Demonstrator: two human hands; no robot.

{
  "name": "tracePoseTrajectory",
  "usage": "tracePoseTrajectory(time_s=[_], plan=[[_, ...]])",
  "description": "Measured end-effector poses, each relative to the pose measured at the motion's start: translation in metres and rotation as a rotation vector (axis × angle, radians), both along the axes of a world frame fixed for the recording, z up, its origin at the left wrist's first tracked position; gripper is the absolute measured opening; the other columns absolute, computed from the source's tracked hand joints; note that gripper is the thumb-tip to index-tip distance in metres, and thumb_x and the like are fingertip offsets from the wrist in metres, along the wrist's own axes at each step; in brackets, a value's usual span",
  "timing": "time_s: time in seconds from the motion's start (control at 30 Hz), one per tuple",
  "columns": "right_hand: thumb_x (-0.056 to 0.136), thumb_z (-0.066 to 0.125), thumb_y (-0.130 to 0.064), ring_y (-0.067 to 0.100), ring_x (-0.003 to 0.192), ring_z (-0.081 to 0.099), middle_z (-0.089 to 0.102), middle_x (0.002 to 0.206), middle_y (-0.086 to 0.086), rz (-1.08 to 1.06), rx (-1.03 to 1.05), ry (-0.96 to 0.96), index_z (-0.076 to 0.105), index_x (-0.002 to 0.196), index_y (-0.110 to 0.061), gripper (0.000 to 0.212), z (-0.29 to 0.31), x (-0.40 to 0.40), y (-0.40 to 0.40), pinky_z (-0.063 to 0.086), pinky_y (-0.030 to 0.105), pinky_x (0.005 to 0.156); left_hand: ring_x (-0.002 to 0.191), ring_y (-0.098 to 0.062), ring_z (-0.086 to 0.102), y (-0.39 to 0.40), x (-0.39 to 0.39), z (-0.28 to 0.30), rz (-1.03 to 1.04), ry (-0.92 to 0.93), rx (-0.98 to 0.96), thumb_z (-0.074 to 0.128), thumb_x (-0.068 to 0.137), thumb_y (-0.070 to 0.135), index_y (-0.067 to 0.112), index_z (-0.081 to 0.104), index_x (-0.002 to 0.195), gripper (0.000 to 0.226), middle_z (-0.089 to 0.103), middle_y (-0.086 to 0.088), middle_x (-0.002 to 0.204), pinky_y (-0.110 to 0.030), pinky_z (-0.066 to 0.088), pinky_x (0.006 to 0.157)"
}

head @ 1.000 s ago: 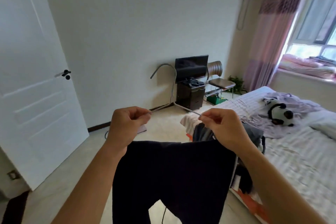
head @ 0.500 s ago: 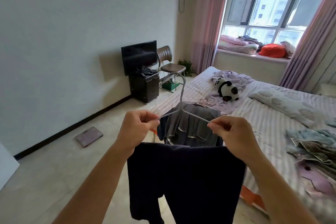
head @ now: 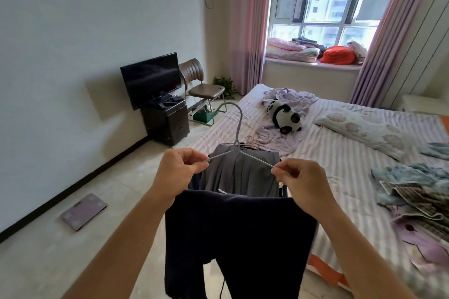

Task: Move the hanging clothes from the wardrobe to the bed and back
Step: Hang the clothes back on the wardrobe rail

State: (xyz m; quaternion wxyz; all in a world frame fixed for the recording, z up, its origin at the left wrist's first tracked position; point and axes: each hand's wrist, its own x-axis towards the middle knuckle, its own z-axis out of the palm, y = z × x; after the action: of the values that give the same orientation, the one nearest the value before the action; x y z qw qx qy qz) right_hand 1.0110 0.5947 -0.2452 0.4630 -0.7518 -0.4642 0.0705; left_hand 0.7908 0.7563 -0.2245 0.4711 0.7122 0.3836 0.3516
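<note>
While both hands pinch the 2 ends of a wire hanger point(head: 237, 139), left hand point(head: 178, 172) and right hand point(head: 305, 183) well apart at frame centre, dark trousers point(head: 233, 245) hang below, before grey clothes point(head: 239, 172) on the bed point(head: 345, 160).

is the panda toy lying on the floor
No, the panda toy lies on the bed, on a crumpled purple sheet.

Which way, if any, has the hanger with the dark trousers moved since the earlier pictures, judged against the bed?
Yes. The hanger, pinched by the left hand and right hand, has moved toward the bed; the door has left view.
</note>
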Motion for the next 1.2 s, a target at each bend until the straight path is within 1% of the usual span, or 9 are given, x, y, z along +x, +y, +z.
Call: tracePoseTrajectory(time_s=[0.13,0.27,0.47,0.6,0.7,0.8,0.9,1.07,1.2], plan=[[0.086,0.075,-0.023,0.010,0.063,0.065,0.068,0.064,-0.010,-0.004,-0.045,0.012,0.073,0.072,-0.029,0.016,-0.008,0.042,0.043,0.055,0.034,0.069,0.061,-0.004,0.066,0.042,0.040,-0.010,-0.014,0.028,-0.012,0.080,0.076,0.001,0.023,0.076,0.073,0.022,0.074,0.001,0.070,-0.014,0.050,0.060],[0.086,0.075,-0.023,0.005,0.065,0.064,0.068,0.065,-0.014,-0.022,-0.073,0.011,0.074,0.074,-0.028,0.014,-0.017,0.079,0.082,0.054,0.030,0.070,0.072,-0.016,0.070,0.084,0.080,-0.022,0.015,0.071,-0.054,0.081,0.077,0.005,0.022,0.077,0.075,0.018,0.074,0.000,0.072,-0.032,0.055,0.075],[0.088,0.073,-0.024,-0.001,0.062,0.060,0.066,0.064,-0.017,-0.061,-0.114,-0.025,0.074,0.077,-0.027,0.012,-0.039,0.127,0.143,0.043,0.015,0.063,0.065,-0.010,0.068,0.155,0.139,-0.045,-0.028,0.103,-0.086,0.079,0.078,0.002,0.020,0.076,0.074,0.019,0.074,-0.001,0.071,-0.026,0.056,0.074],[0.088,0.072,-0.024,-0.001,0.063,0.060,0.066,0.064,-0.017,-0.077,-0.155,-0.043,0.074,0.078,-0.027,0.011,-0.051,0.158,0.191,0.043,0.015,0.064,0.075,-0.019,0.072,0.211,0.176,-0.064,-0.049,0.148,-0.105,0.080,0.079,0.006,0.021,0.076,0.074,0.016,0.074,0.000,0.074,-0.034,0.058,0.080],[0.088,0.073,-0.023,-0.001,0.064,0.061,0.066,0.065,-0.017,-0.105,-0.175,-0.030,0.073,0.076,-0.028,0.013,-0.062,0.181,0.230,0.043,0.015,0.063,0.078,-0.024,0.072,0.256,0.204,-0.075,-0.074,0.155,-0.119,0.080,0.079,0.007,0.019,0.076,0.075,0.014,0.075,-0.002,0.074,-0.039,0.059,0.083],[0.087,0.074,-0.022,-0.001,0.066,0.062,0.068,0.067,-0.016,-0.145,-0.197,0.003,0.072,0.074,-0.031,0.016,-0.072,0.203,0.271,0.043,0.016,0.064,0.073,-0.020,0.071,0.300,0.233,-0.085,-0.094,0.167,-0.119,0.080,0.079,0.005,0.020,0.076,0.074,0.016,0.075,-0.003,0.073,-0.036,0.058,0.082],[0.086,0.074,-0.021,0.002,0.067,0.063,0.068,0.068,-0.013,-0.174,-0.206,0.025,0.073,0.074,-0.029,0.015,-0.082,0.225,0.306,0.048,0.024,0.067,0.068,-0.013,0.069,0.338,0.262,-0.095,-0.121,0.185,-0.132,0.078,0.080,0.003,0.021,0.074,0.071,0.021,0.074,-0.002,0.071,-0.032,0.056,0.079],[0.089,0.071,-0.019,0.008,0.065,0.061,0.067,0.066,-0.009,-0.158,-0.239,0.067,0.068,0.072,-0.036,0.024,-0.101,0.271,0.355,0.049,0.030,0.067,0.066,-0.010,0.067,0.389,0.315,-0.115,-0.130,0.212,-0.125,0.078,0.080,0.002,0.021,0.072,0.071,0.022,0.073,0.001,0.071,-0.024,0.052,0.074],[0.088,0.073,-0.018,0.005,0.062,0.060,0.065,0.063,-0.016,-0.169,-0.226,0.123,0.064,0.068,-0.047,0.036,-0.123,0.316,0.394,0.047,0.025,0.063,0.066,-0.014,0.068,0.425,0.358,-0.135,-0.121,0.289,-0.109,0.078,0.081,0.007,0.024,0.072,0.072,0.020,0.071,0.001,0.068,-0.026,0.052,0.073]])
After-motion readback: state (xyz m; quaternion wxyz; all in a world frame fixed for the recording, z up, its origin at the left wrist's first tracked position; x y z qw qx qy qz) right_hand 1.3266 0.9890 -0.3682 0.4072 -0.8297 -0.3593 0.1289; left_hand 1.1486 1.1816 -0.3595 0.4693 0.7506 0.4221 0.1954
